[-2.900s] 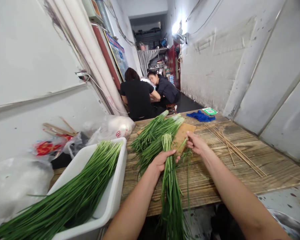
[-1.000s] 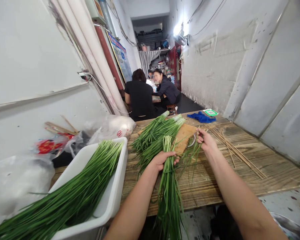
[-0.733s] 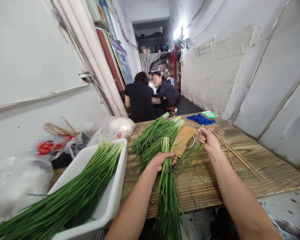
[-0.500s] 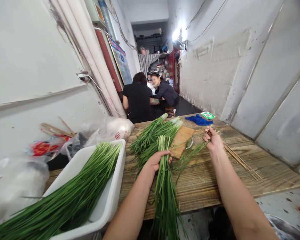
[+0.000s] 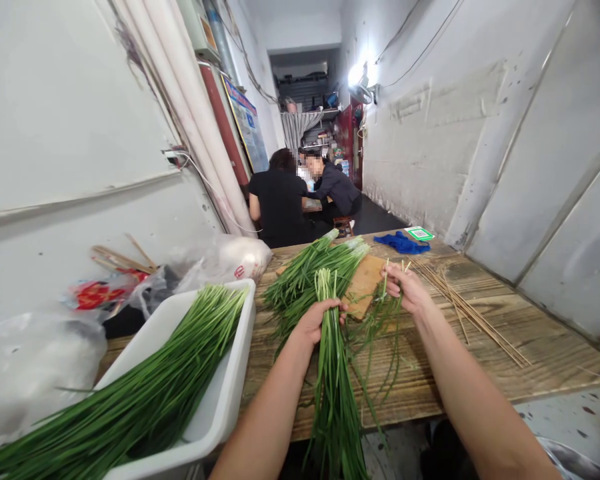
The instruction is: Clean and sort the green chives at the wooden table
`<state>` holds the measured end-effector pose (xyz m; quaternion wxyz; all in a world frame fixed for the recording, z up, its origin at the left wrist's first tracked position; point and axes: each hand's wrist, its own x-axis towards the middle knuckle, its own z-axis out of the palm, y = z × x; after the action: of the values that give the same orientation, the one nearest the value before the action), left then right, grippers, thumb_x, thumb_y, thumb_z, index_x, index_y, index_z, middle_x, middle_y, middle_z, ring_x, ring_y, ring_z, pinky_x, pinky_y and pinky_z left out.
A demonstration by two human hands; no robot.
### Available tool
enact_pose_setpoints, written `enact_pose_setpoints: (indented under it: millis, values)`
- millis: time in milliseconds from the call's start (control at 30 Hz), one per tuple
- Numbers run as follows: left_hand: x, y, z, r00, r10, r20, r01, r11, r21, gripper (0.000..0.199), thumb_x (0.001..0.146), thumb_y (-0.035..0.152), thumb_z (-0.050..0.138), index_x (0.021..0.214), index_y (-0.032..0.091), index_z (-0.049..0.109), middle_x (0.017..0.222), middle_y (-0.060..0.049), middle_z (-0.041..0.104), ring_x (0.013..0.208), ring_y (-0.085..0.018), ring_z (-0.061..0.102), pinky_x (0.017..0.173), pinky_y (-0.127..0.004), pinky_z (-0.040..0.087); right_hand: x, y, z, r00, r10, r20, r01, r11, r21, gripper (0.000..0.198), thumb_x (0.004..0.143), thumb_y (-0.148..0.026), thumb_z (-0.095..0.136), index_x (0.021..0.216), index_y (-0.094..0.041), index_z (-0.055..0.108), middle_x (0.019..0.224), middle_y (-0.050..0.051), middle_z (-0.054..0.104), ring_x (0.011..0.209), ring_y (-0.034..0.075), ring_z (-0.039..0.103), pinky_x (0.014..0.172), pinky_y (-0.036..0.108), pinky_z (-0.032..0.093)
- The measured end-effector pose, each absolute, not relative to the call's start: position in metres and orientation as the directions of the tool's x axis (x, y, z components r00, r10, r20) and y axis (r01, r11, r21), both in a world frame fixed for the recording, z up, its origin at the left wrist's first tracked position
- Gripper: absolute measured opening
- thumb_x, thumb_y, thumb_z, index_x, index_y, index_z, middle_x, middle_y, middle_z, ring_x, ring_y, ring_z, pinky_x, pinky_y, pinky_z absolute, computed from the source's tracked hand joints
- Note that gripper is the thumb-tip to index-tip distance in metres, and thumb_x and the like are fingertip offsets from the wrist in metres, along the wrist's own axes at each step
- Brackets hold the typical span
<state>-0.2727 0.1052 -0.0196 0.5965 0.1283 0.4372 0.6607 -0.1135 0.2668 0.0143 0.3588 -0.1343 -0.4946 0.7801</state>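
Observation:
My left hand [image 5: 325,319] is closed round a bunch of garlic chives [image 5: 333,380], pale stem ends up and green leaves hanging over the table's front edge. To its right, my right hand [image 5: 404,287] pinches a few loose chive stalks, their thin leaves [image 5: 391,347] drooping down toward the wood. Behind the left hand, bundled chives [image 5: 310,267] lie piled partly on a wooden board [image 5: 364,283]. On the left a white plastic tub [image 5: 230,373] holds many more long chives [image 5: 175,373], stem ends toward its far right corner.
Thin bamboo sticks [image 5: 473,313] lie on the wooden table [image 5: 510,300] at right. A blue cloth [image 5: 403,243] and a green code card [image 5: 420,233] sit at its far edge. Plastic bags [image 5: 35,373] crowd the left. Two people [image 5: 280,200] sit beyond the table.
My right hand has moved left, closer to the bunch, bringing the loose stalks with it. More of the bamboo sticks now show. The left hand keeps its hold, nearly still.

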Motion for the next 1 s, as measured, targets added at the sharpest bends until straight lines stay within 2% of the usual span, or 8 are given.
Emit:
enact_pose_setpoints:
  millis: [100,167,367,500,667,867,1000]
  values:
    - [-0.273,0.107,-0.023,-0.240,0.899,-0.367,-0.676,0.117,0.728,0.003,0.076,0.010,0.058,0.073,0.010,0.058,0.068,-0.005,0.063,0.052,-0.010,0.057,0.048,-0.021,0.047,-0.115,0.267,0.012,-0.673,0.723,0.159,-0.401,-0.175,-0.899,0.034,0.065,-0.039,0.077,0.060,-0.017,0.051,0.042,-0.007,0.040,0.032,0.002,0.027,0.031,0.016,0.016]
    - [-0.273,0.107,-0.024,-0.238,0.892,-0.383,-0.682,0.128,0.720,0.005,0.077,0.010,0.056,0.072,0.009,0.057,0.067,-0.004,0.061,0.051,-0.010,0.057,0.048,-0.020,0.046,-0.117,0.268,0.009,-0.618,0.768,0.168,-0.381,-0.106,-0.918,0.039,0.067,-0.045,0.075,0.058,-0.019,0.048,0.039,-0.008,0.037,0.031,0.003,0.027,0.031,0.017,0.016]
    - [-0.272,0.107,-0.020,-0.245,0.874,-0.419,-0.677,0.155,0.720,0.008,0.079,0.010,0.054,0.071,0.009,0.057,0.063,-0.004,0.060,0.048,-0.009,0.055,0.046,-0.020,0.046,-0.119,0.271,0.008,-0.446,0.883,0.147,-0.332,-0.010,-0.943,0.038,0.073,-0.048,0.067,0.059,-0.021,0.044,0.037,-0.008,0.032,0.031,0.005,0.026,0.031,0.018,0.015]
    - [-0.272,0.108,-0.021,-0.261,0.862,-0.434,-0.658,0.170,0.733,0.008,0.078,0.011,0.057,0.070,0.009,0.057,0.062,-0.003,0.060,0.046,-0.008,0.054,0.045,-0.019,0.046,-0.114,0.273,0.012,-0.388,0.897,0.212,-0.371,0.059,-0.927,0.043,0.070,-0.047,0.070,0.060,-0.022,0.038,0.040,-0.009,0.029,0.033,0.004,0.024,0.033,0.017,0.015]
    - [-0.272,0.108,-0.022,-0.268,0.864,-0.427,-0.643,0.169,0.747,0.008,0.076,0.012,0.061,0.070,0.008,0.058,0.062,-0.003,0.059,0.046,-0.008,0.054,0.045,-0.019,0.046,-0.113,0.270,0.015,-0.480,0.838,0.260,-0.333,0.100,-0.938,0.038,0.070,-0.048,0.071,0.067,-0.021,0.045,0.042,-0.009,0.033,0.035,0.004,0.024,0.034,0.018,0.015]
    - [-0.261,0.109,-0.023,-0.339,0.885,-0.320,-0.587,0.067,0.807,0.012,0.071,0.013,0.067,0.081,0.008,0.064,0.073,-0.005,0.066,0.050,-0.009,0.057,0.046,-0.019,0.045,-0.130,0.244,0.008,-0.675,0.724,0.145,-0.286,-0.074,-0.955,0.039,0.061,-0.045,0.078,0.070,-0.019,0.050,0.043,-0.010,0.036,0.034,0.002,0.022,0.033,0.016,0.014]
    - [-0.255,0.113,-0.026,-0.440,0.820,-0.367,-0.541,0.084,0.837,0.009,0.071,0.013,0.068,0.074,0.007,0.063,0.061,-0.003,0.062,0.039,-0.006,0.047,0.039,-0.018,0.036,-0.137,0.234,0.005,-0.720,0.684,0.115,-0.266,-0.120,-0.956,0.036,0.061,-0.043,0.078,0.066,-0.018,0.051,0.042,-0.010,0.037,0.034,0.002,0.023,0.032,0.016,0.013]
